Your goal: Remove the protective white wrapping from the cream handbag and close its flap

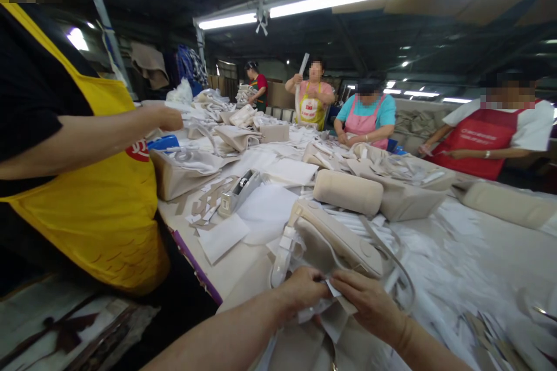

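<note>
Close in front of me, my left hand (303,288) and my right hand (369,302) meet with fingers pinched together. Between their fingertips is a small white slip (334,290), with a beige strip end (346,305) hanging below the right fingers. Just beyond lies a beige handbag (337,237) on its side, its strap wrapped in white and clear plastic (284,252). A thin strap (402,269) curves out to the right of the bag. Under my hands are more beige material and crumpled clear film, partly hidden by my forearms.
A metal tape dispenser (238,192) and white paper sheets (224,237) lie ahead. Several beige bags, including one (348,191), cover the table. Clear plastic film (439,284) spreads right. A person in a yellow apron (117,185) stands close left; several co-workers stand across the table.
</note>
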`<state>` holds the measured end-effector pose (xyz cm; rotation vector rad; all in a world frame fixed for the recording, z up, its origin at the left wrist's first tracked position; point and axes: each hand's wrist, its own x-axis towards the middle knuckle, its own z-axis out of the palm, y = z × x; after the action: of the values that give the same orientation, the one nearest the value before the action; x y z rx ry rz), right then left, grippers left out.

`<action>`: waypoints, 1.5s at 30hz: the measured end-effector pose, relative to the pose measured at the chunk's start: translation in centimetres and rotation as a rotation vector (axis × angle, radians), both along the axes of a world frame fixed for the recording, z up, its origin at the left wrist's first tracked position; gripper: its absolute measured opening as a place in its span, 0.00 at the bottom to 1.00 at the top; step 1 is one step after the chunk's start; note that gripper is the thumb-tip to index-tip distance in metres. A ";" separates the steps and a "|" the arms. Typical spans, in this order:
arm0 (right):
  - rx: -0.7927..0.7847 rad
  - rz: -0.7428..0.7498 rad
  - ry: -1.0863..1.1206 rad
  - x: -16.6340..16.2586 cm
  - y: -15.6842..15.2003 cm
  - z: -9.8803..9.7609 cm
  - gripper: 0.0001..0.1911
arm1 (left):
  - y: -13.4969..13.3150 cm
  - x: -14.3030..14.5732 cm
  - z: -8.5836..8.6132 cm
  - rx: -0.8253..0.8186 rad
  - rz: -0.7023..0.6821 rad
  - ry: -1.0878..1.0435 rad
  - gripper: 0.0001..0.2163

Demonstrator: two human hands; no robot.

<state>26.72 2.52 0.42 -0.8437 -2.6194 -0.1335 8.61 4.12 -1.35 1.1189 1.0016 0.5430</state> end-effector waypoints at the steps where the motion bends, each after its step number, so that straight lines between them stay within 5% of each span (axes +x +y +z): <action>1: 0.046 0.011 -0.040 0.2 0.0 -0.1 0.20 | 0.0 0.0 -0.1 -0.002 -0.006 -0.005 0.22; 14: 0.156 0.059 -0.193 2.0 0.5 -1.4 0.23 | 1.9 -1.4 0.6 -0.073 -0.267 -0.095 0.12; 25: 0.085 -0.058 -0.150 2.5 -0.1 -2.8 0.29 | 2.6 0.6 2.2 -0.100 -0.227 0.155 0.10; 29: 0.060 -0.247 0.157 1.8 -2.2 -2.9 0.24 | 1.6 0.8 1.9 0.033 -0.148 0.211 0.08; 34: -0.390 -0.728 0.596 -0.8 -4.9 -1.9 0.14 | 0.8 1.0 1.5 0.124 -0.084 0.174 0.08; 38: -0.762 -0.721 0.860 -2.4 -4.8 -1.0 0.17 | 0.1 1.6 1.9 0.159 -0.056 0.126 0.10; 45: -0.981 -0.805 1.162 -3.5 -3.8 -1.4 0.13 | -1.3 2.8 1.6 0.209 0.037 0.078 0.12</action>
<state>23.18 -1.25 -1.01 -1.5638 -1.0464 1.1296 11.46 2.81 0.25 1.3173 1.0524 0.6498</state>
